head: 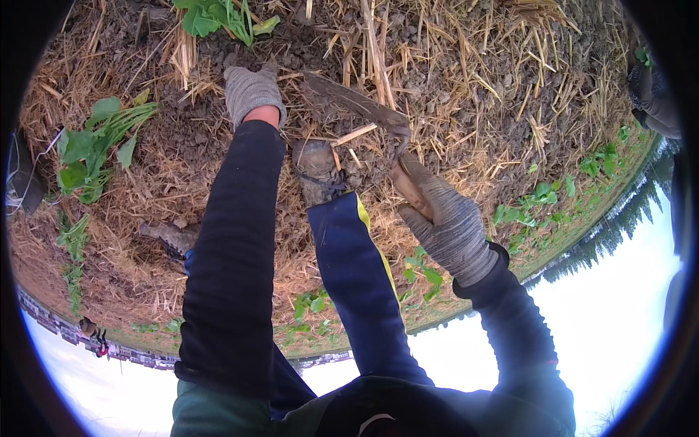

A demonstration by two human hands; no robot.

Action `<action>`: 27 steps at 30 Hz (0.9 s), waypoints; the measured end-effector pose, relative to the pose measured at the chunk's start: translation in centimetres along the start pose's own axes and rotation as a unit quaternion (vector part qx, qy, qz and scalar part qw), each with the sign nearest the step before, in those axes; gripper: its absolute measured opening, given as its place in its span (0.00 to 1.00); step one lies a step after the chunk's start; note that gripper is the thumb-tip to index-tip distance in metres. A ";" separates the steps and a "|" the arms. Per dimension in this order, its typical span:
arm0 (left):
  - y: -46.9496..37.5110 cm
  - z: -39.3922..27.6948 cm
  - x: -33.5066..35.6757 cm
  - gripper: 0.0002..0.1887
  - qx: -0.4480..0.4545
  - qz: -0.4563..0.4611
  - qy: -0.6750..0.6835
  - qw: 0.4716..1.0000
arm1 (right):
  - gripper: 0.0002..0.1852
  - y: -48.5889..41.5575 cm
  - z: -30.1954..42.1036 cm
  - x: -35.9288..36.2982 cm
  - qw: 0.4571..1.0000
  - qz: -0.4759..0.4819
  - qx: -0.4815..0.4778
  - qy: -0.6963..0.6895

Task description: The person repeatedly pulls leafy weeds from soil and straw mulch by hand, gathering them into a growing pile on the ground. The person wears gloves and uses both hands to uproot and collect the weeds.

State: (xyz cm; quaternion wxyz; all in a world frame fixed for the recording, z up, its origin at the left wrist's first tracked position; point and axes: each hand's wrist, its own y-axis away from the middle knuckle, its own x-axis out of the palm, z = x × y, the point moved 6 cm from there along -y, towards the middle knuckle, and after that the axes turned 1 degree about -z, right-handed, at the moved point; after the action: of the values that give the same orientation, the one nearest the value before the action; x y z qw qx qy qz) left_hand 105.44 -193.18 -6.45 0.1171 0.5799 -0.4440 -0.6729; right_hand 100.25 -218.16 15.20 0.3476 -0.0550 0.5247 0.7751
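My left hand [254, 94], in a grey knit glove, reaches down to the loose dark soil. Its fingertips are hidden, so whether they grip anything is unclear. A leafy green seedling [215, 19] lies just beyond it. My right hand [450, 232], gloved alike, is closed around the wooden handle [408, 188] of a hand tool. The tool's long, mud-covered metal blade [355, 101] joins the handle by a bent neck and points left, low over the straw and soil. Between my hands is my muddy shoe [319, 169].
Straw mulch [464, 82] covers much of the ground. Pulled seedlings [98, 145] lie at the left, near a dark object with white string [27, 175]. Rows of green plants [538, 202] run behind me. Another person's gloved hand [652, 101] shows at the right edge.
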 end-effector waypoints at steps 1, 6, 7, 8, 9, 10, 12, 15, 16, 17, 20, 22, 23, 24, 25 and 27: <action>-1.0 0.0 0.8 0.36 -0.022 0.054 0.004 0.998 | 0.34 -0.1 -0.4 0.4 0.999 0.013 0.030 -0.019; -4.5 -0.6 3.0 0.26 -0.012 0.119 -0.111 0.987 | 0.34 -0.9 0.8 1.3 0.999 0.001 -0.007 -0.043; -4.9 -0.8 3.0 0.26 -0.002 0.134 -0.128 0.983 | 0.34 -0.7 1.4 1.4 1.000 0.005 -0.003 -0.030; -5.3 -1.5 2.8 0.26 0.015 0.143 -0.136 0.980 | 0.33 -0.7 2.0 1.2 1.000 0.000 -0.009 -0.018; -5.7 -2.4 2.3 0.26 0.033 0.150 -0.140 0.978 | 0.33 -0.6 2.8 0.8 1.000 -0.011 -0.013 -0.004; -4.8 -1.9 2.2 0.28 0.036 0.175 -0.047 0.983 | 0.33 -0.3 4.2 0.3 0.997 -0.050 -0.055 0.020; -1.7 0.5 0.1 0.35 0.077 0.163 0.136 0.974 | 0.33 0.3 6.3 -0.1 0.997 -0.060 -0.046 0.003; 5.1 8.0 -4.1 0.30 0.000 0.199 0.396 0.896 | 0.32 0.6 9.5 0.4 0.997 -0.054 -0.044 0.020; 7.7 11.1 -5.9 0.27 -0.027 0.182 0.461 0.868 | 0.31 0.2 10.7 1.2 0.996 -0.054 -0.061 0.030; 10.5 14.6 -7.7 0.23 -0.078 0.159 0.530 0.830 | 0.31 -0.5 11.9 2.4 0.994 -0.053 -0.089 0.037; 16.1 23.1 -11.4 0.15 -0.257 0.165 0.586 0.751 | 0.32 -3.4 13.5 7.7 0.996 0.067 -0.059 -0.027; 17.0 25.9 -13.7 0.13 -0.272 0.121 0.645 0.704 | 0.30 -4.8 15.0 10.6 0.988 0.117 -0.083 -0.056; 16.6 27.0 -14.3 0.13 -0.318 0.112 0.655 0.676 | 0.29 -5.9 15.2 11.6 0.989 0.129 -0.041 0.058; 15.3 27.1 -15.2 0.13 -0.297 0.104 0.687 0.655 | 0.28 -7.2 15.7 12.3 0.976 0.133 -0.019 0.173; 14.1 27.3 -16.2 0.13 -0.300 0.101 0.709 0.630 | 0.26 -8.4 16.7 12.6 0.951 0.129 0.004 0.281; 11.4 26.8 -18.8 0.15 -0.287 0.099 0.761 0.574 | 0.22 -10.4 22.0 13.0 0.919 0.068 -0.077 0.381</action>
State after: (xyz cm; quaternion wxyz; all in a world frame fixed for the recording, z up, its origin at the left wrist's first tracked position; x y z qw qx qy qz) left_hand 83.31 -174.75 12.87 0.6383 0.7668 -0.0298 -0.0607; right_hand 102.86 -191.01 11.03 0.0624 -0.3373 0.5588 0.7550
